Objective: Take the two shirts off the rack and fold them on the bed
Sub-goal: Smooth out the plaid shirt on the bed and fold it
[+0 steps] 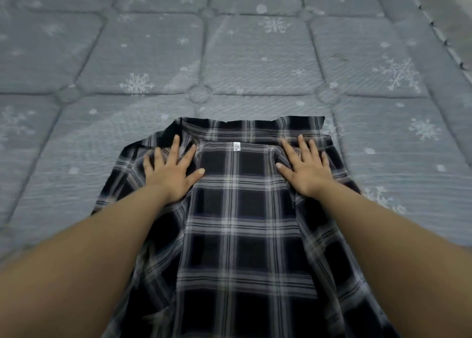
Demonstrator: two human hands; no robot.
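Plaid shirt (245,210) lies flat on the bed (229,56), centre to bottom of frame, collar (245,126) toward the top, hem running out past the bottom edge; long axis runs straight up-down the frame, in line with the person's reach. White neck label (235,147) shows just below the collar, so the inside of the back panel looks to be facing up with the front open, though I can't be sure.

Left hand (171,169) flat on the left shoulder area, fingers spread and straight, pressing cloth, gripping nothing; right hand (306,166) mirrors it on the right shoulder, fingers likewise splayed, nothing pinched. Both sit just below the collar, about equally far from the centre line; neither is nearer.

Judgement: smoothing step before the first fold; next move likely needs each hand to shift outward to a side edge and fold it in toward the label line. Left side panel is bunched and rumpled at centre-left of frame; right edge lies straighter.

Room: bare quilted mattress on both sides and across the whole top of frame; mattress edge with piping only at upper right, well apart from the shirt. Second shirt and rack not in view. Frame is motion-blurred at the margins; sleeves can't be made out.
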